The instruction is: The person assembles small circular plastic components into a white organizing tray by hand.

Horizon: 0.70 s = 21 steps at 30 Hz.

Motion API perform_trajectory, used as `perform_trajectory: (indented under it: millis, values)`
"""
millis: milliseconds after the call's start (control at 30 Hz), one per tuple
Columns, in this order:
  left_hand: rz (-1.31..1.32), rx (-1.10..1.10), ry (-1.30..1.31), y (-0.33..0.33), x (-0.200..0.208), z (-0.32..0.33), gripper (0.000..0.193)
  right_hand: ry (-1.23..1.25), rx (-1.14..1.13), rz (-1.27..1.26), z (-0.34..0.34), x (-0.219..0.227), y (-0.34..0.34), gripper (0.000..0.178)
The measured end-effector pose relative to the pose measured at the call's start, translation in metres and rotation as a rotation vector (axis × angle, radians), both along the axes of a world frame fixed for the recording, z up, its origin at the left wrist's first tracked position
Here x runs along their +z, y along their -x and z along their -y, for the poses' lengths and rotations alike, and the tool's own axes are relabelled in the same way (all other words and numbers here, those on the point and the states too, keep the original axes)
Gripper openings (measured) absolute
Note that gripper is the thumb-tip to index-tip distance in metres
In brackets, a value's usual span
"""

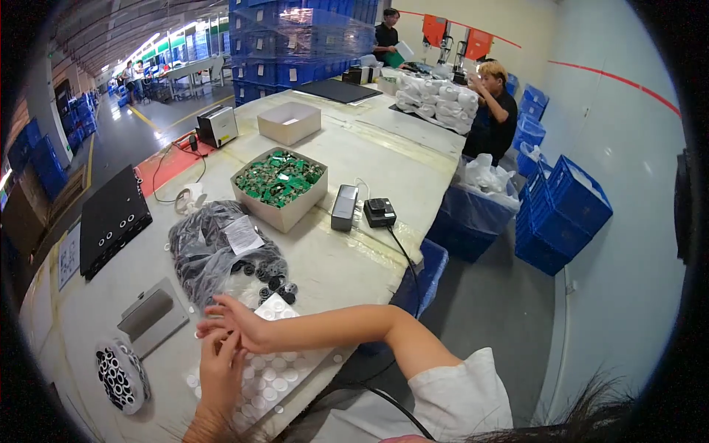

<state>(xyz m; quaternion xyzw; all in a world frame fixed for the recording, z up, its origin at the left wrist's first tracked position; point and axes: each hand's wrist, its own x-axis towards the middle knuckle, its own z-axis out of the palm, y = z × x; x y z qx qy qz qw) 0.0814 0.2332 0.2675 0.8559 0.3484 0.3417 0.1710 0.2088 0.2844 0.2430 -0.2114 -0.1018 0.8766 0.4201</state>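
Observation:
My left hand [219, 367] comes up from the lower edge, fingertips pinched together. They meet the fingers of my right hand [244, 325], which reaches in from the right, its fingers bent toward the left ones. Whatever is between the hands is too small or hidden to name. Beneath them lies a white sheet [277, 373] with rows of round white pieces. Just beyond, a clear plastic bag [199, 247] of black round parts lies open, several loose black parts [277, 284] at its mouth. A bag of black-and-white rings [118, 378] rests to the left.
A grey metal bracket [153, 317] and a flat black panel [114, 218] lie left. Farther off are a box of green circuit boards [310, 199], a pale box [277, 125], a grey device [344, 208] and a corded black device [379, 213]. Blue crates [565, 214] and two people are beyond.

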Motion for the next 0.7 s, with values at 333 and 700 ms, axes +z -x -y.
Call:
perform_trajectory:
  millis: [333,700]
  values:
    - [0.567,0.226,0.551,0.041,-0.009,-0.030,0.015,-0.616,0.229,-0.023,-0.025,-0.017,0.026,0.035]
    - [0.560,0.257,0.675,0.056,-0.023,-0.023,0.020,-1.131,0.049,0.702,-0.008,-0.031,0.017,0.029]
